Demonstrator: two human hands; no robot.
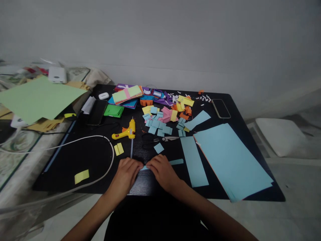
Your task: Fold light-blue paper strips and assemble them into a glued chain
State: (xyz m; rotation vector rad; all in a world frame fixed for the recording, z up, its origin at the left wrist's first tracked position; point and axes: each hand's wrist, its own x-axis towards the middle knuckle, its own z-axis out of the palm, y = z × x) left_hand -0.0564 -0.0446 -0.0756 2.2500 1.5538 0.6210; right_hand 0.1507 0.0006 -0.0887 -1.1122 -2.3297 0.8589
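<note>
Near the front edge of the black table, a small light-blue paper piece [144,168] is pinched between both hands. My left hand [127,170] is closed on its left end, and my right hand [162,170] on its right end, fingers mostly covering it. From behind my right hand a blue paper strip [177,162] sticks out to the right. Just beyond the hands lie a blue paper square [158,148] and scissors [170,138] with dark handles. A yellow glue gun [126,131] rests on its side beyond my left hand, by a folded yellow paper [118,149].
Large blue sheets [230,157] and a long blue strip [194,162] lie at the right. Folded blue pieces [157,125] pile up at the middle back. A white cable [112,150] loops across the left. Phones [221,108] lie on both sides. Green paper [37,97] sits far left.
</note>
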